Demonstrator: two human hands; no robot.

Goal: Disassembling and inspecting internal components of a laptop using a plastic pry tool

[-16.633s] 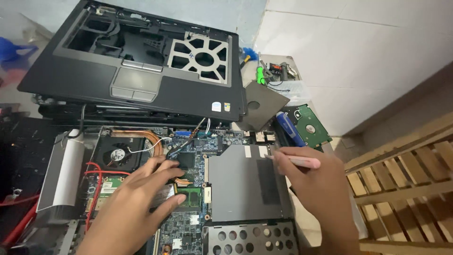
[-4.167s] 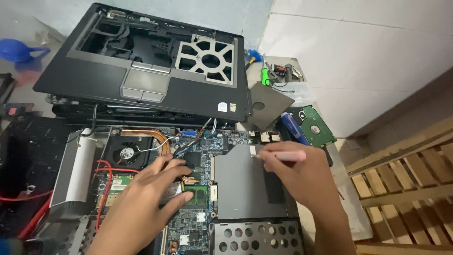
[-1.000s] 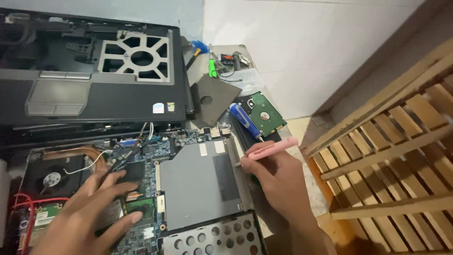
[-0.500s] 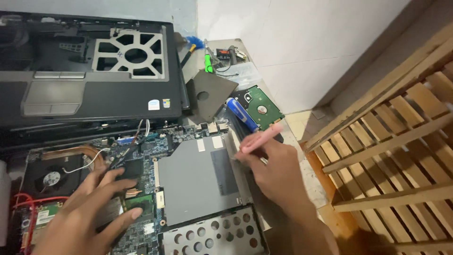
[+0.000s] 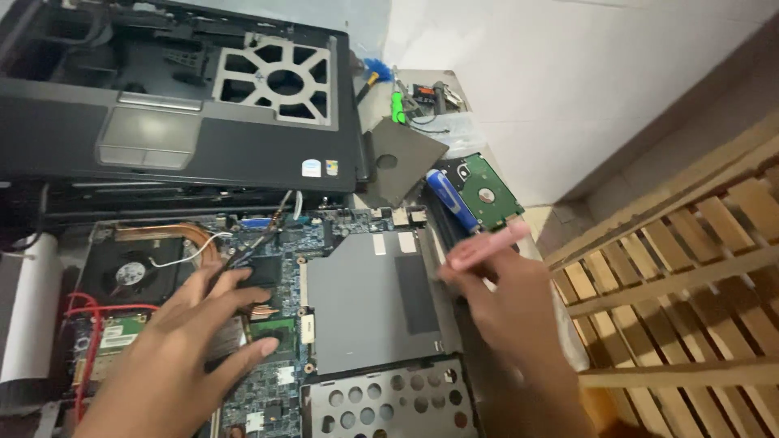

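An opened laptop base with its motherboard bare lies in front of me. My left hand rests flat on the board, fingers spread over the memory module and the copper heat pipe. My right hand grips a pink-handled screwdriver at the right edge of the grey metal drive cover; the tip is hidden behind the blurred hand. A cooling fan sits at the left of the board.
The removed black palmrest frame lies behind the base. A bare hard drive, a blue-handled screwdriver and a dark square cover plate lie at the back right. A wooden slatted rack stands at the right.
My right hand with the pink screwdriver has shifted and lifted slightly at the drive cover's right edge and is blurred. My left hand stays on the board. The view has drifted rightwards.
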